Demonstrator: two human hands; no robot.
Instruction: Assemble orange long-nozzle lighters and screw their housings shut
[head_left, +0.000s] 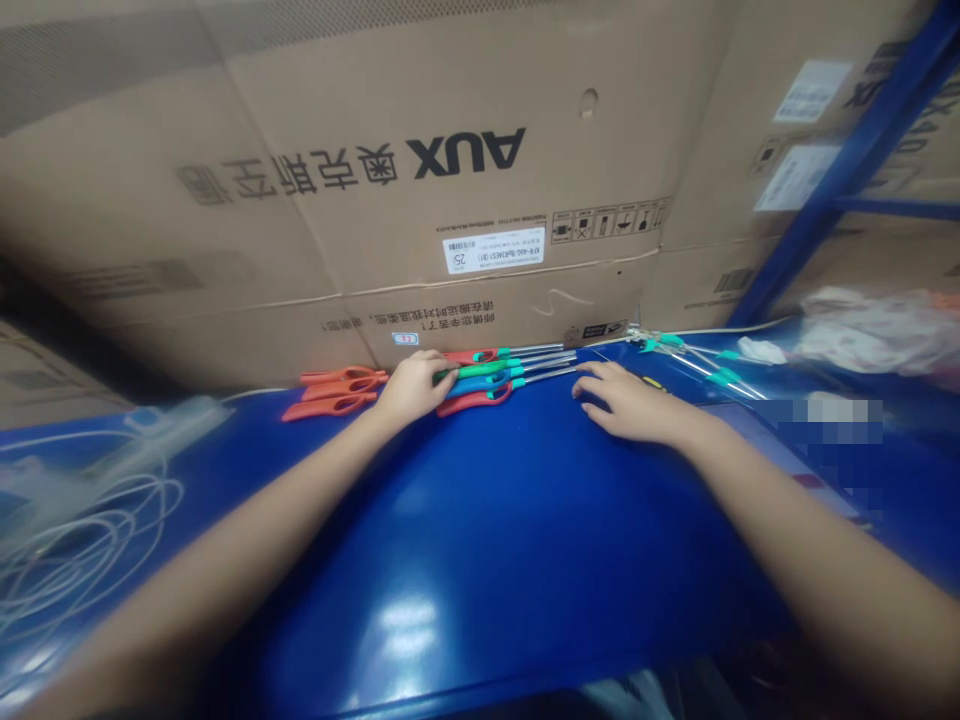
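Against the cardboard, several long lighters lie side by side on the blue table: a green one, a blue one and red ones, such as the nearest red lighter, their metal rods pointing right. My left hand is closed on the rear end of the green lighter, thumb toward it. Left of that hand lie several orange handle pieces. My right hand is open, fingers spread, just right of the rod tips, and nothing shows in it.
A large cardboard box stands behind the blue table. Metal rods with teal parts lie at the right, near plastic bags and a blue rack post. Coiled white tubing lies at the left.
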